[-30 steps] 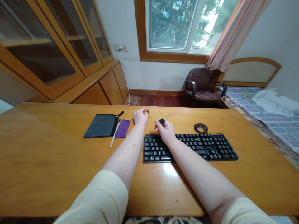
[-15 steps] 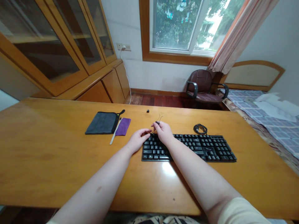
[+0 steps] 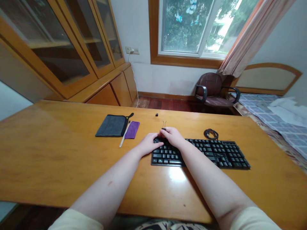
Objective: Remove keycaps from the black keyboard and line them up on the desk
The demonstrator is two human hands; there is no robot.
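We pinch the wire puller (image 3: 164, 124) in our right hand (image 3: 173, 136) and should pull straight up while our left hand (image 3: 150, 144), fingers bent, presses the keyboard (image 3: 211, 152) down.

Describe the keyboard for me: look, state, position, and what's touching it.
The keyboard is a black, full-size board, plastic by the look, with white legends on dark keys. It lies flat on the wooden desk, long side toward the person, slightly angled. Both hands rest on its far-left corner: the left hand on the left edge keys, the right hand over the top-left rows, pinching a small wire tool. A coiled black cable lies just behind it.
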